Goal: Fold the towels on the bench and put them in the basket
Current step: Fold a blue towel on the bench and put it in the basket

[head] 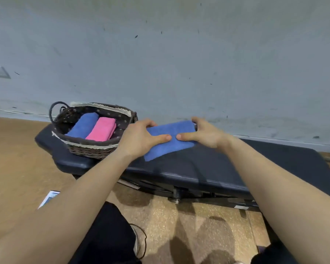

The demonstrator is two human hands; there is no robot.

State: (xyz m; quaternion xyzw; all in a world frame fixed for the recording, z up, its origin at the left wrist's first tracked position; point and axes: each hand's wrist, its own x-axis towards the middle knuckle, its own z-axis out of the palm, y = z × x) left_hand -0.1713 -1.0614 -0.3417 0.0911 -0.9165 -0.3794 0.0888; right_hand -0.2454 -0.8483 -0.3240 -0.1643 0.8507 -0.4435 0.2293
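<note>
A folded blue towel [168, 147] lies on the black padded bench [217, 166], just right of the basket. My left hand [141, 138] grips its left end, fingers curled over the far edge and thumb on top. My right hand [202, 134] holds the right end the same way, and the two thumbs nearly meet in the middle. The wicker basket [95, 149] with a dark fabric liner stands on the bench's left end. Inside it a folded blue towel [84, 125] and a folded pink towel [102, 129] lie side by side.
A grey wall [179, 63] runs close behind the bench. The floor [13, 153] is brown, with a paper card [50, 198] lying at the left. The bench's metal frame [179, 193] shows underneath. My dark-trousered legs and a shoe [137, 242] are at the bottom.
</note>
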